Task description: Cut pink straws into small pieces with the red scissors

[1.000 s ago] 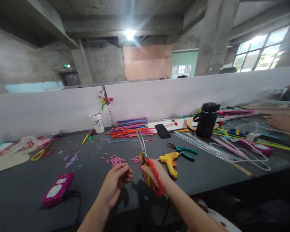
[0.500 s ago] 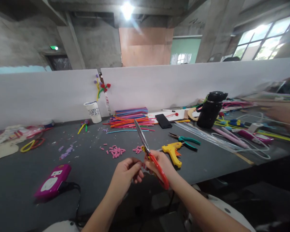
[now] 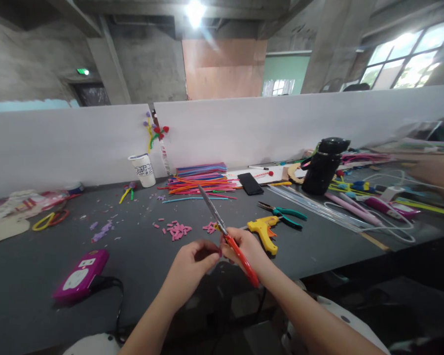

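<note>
My right hand (image 3: 244,246) is closed around a pair of scissors (image 3: 213,213) with red handles. Their long metal blades point up and to the left, close together. Thumb and forefinger of my left hand (image 3: 194,264) pinch a small pink piece (image 3: 219,252), mostly hidden, right beside the right fingertips. On the table beyond my hands lie a heap of short pink cut pieces (image 3: 178,230) and a smaller pink heap (image 3: 209,227). A yellow glue gun (image 3: 263,232) rests just right of my right hand.
Behind is a bundle of colored pipe cleaners (image 3: 200,183), beside a phone (image 3: 250,183). Green-handled pliers (image 3: 288,213) and a black flask (image 3: 323,167) are to the right. Left are a paper cup (image 3: 143,171), purple scraps (image 3: 102,231) and a magenta device (image 3: 82,277). Another person's hand (image 3: 434,175) shows far right.
The scissors have tilted further to the left with my right hand. My left fingers, curled before, have straightened somewhat, with the thumb extended toward the right hand.
</note>
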`<state>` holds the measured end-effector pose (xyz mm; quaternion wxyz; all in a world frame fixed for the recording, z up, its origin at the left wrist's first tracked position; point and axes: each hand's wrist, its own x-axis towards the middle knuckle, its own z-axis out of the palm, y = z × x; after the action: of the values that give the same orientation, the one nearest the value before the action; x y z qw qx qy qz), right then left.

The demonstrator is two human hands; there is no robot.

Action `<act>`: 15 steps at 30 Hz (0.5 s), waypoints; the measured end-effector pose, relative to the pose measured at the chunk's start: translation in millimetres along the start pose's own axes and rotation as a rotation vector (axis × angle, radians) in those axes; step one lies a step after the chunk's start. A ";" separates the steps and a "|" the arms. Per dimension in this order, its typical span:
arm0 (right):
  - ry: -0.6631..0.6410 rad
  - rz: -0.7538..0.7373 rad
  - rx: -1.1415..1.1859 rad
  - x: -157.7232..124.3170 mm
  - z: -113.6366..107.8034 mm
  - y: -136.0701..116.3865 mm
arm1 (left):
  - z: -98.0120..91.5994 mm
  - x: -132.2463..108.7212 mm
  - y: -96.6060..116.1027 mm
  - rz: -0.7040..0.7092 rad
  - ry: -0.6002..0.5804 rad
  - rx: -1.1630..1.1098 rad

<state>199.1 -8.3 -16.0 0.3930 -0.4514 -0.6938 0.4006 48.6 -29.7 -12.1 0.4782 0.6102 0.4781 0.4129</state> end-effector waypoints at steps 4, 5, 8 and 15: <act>0.002 -0.018 -0.002 0.5 4.1 -0.7 | 4.5 -0.7 1.4 -0.069 0.053 0.007; 0.006 -0.021 -0.003 0.6 4.9 -1.3 | 5.4 -0.7 1.6 -0.080 0.054 0.005; 0.016 -0.028 -0.010 0.3 6.0 -4.1 | 6.8 0.1 2.2 -0.088 0.053 -0.012; -0.020 -0.023 -0.093 -6.2 -1.0 -11.8 | -9.0 2.4 7.8 -0.026 0.220 -0.219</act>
<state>198.0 -17.1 -6.0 0.3693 -0.4571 -0.7206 0.3680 41.9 -26.3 -2.5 0.4917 0.4994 0.4875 0.5207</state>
